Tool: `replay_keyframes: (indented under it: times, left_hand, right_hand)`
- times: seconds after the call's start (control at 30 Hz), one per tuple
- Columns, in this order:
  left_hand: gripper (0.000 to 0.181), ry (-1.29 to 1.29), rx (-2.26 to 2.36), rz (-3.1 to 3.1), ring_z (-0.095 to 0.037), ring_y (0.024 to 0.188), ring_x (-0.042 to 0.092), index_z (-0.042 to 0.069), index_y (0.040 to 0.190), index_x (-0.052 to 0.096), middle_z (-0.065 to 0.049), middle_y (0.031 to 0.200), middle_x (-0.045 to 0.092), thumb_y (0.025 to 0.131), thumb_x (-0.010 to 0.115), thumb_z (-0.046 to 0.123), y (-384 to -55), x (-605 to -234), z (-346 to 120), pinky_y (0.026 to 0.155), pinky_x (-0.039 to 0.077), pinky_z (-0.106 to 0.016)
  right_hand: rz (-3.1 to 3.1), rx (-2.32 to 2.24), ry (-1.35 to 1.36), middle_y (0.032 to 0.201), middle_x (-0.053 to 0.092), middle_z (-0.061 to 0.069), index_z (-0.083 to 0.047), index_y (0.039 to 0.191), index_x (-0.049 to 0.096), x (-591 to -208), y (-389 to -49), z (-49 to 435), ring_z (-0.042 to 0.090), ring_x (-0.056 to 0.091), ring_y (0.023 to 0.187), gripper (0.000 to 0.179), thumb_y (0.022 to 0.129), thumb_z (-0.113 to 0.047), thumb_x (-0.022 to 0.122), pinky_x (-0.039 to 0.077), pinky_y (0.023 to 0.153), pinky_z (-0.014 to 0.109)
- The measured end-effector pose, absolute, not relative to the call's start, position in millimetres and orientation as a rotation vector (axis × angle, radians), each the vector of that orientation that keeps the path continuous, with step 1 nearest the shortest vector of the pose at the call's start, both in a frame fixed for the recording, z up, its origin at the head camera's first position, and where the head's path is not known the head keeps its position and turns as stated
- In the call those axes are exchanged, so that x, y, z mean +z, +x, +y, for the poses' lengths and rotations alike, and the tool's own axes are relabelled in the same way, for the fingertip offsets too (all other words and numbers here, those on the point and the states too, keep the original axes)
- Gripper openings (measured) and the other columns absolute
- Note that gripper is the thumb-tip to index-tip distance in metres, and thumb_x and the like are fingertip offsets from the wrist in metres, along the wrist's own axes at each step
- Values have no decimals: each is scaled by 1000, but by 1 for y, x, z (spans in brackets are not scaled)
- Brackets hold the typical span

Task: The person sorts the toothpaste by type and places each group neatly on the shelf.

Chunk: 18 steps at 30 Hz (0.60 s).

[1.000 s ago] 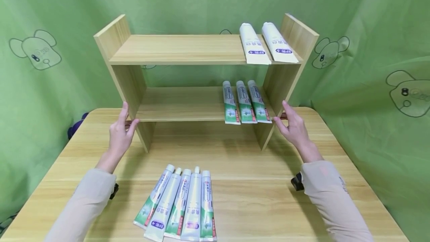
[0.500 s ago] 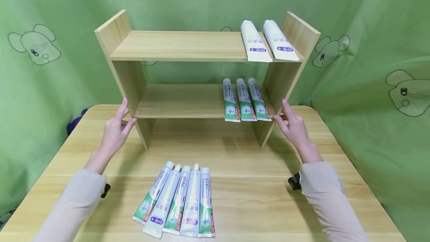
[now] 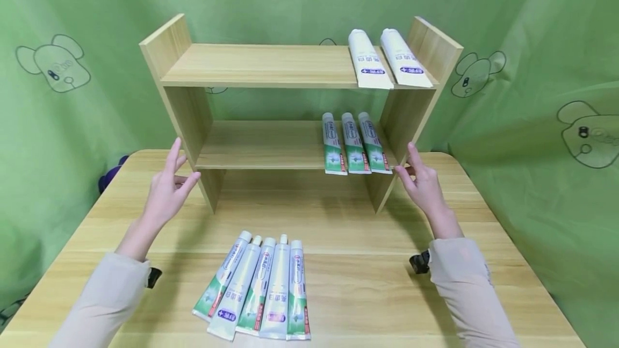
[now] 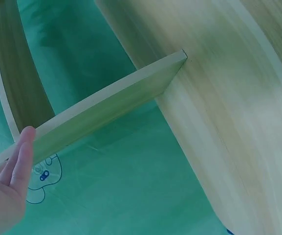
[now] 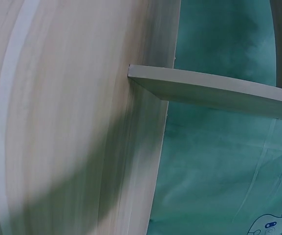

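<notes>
wooden shelf rack [image 3: 266, 63] stands upright on the bench [image 3: 367, 283], facing the person. its top board carries two white tubes [image 3: 405, 58] with purple labels, lying side by side at the right end, their flat ends jutting a little past the front edge. on the middle shelf [image 3: 261, 144], also toward the right, three green-and-white tubes [image 3: 355, 144] lie in a row, flat ends forward and slightly over the edge.

five more tubes [image 3: 257, 289] lie fanned on the bench between the person and the rack, caps toward it: three green-and-white, alternating with two purple-labelled. a green curtain [image 3: 300, 9] with mouse outlines hangs behind, and something purple [image 3: 110, 176] shows past the bench's left edge.

both forearms reach forward, wide apart, in pale sleeves. the left hand [image 3: 164, 192] is beside the rack's left side panel, fingers outstretched and gripping nothing; i cannot tell if they touch it. the right hand [image 3: 425, 184] is at the right side panel, index finger extended upward, thumb at the front edge, fingers not clasped round anything.
</notes>
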<state>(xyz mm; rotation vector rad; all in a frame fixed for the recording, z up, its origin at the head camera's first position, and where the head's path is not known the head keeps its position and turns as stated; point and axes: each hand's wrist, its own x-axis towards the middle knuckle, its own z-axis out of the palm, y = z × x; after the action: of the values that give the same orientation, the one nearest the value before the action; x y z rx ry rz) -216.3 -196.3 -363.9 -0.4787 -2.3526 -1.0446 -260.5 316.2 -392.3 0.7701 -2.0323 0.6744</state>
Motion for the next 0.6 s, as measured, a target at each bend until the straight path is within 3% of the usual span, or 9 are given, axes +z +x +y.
replay_keyframes:
  times: [0.23, 0.37, 0.47, 0.53, 0.6]
  left_hand:
    - [74, -477, -1068, -2385, -41, 73, 65, 13, 146, 17, -32, 131, 41, 87, 59, 2, -210, -368, -194, 65, 57, -44]
    - [72, -467, -1108, -2372, -40, 73, 65, 13, 146, 20, -29, 134, 40, 86, 60, 2, -203, -372, -191, 64, 58, -21]
    - [70, -475, -1154, -2351, -41, 74, 65, 10, 145, 22, -29, 133, 42, 86, 59, -1, -195, -377, -188, 66, 50, -3]
    - [70, -502, -1180, -2347, -40, 75, 64, 8, 144, 23, -29, 131, 44, 85, 59, -3, -189, -380, -185, 67, 47, 0]
    - [70, -541, -1195, -2357, -39, 76, 65, 7, 144, 23, -28, 128, 47, 85, 59, -5, -183, -383, -181, 67, 51, -4]
  right_hand:
    - [-2032, 680, 769, 76, 60, 23, -30, 146, 18, -392, -258, 316, 34, 61, 56, 58, 94, -35, 44, 53, 42, 36]
    - [-2030, 679, 766, 79, 60, 25, -29, 146, 18, -392, -257, 316, 35, 61, 57, 58, 94, -35, 44, 53, 42, 36]
    - [-2037, 679, 771, 83, 62, 27, -28, 146, 18, -391, -258, 316, 36, 62, 58, 58, 95, -36, 42, 52, 42, 40]
    - [-2048, 677, 770, 83, 62, 27, -28, 146, 17, -391, -258, 317, 36, 62, 58, 58, 95, -36, 42, 53, 43, 41]
    - [-2057, 672, 763, 82, 61, 27, -28, 146, 16, -391, -258, 318, 36, 62, 58, 58, 95, -36, 42, 53, 43, 42]
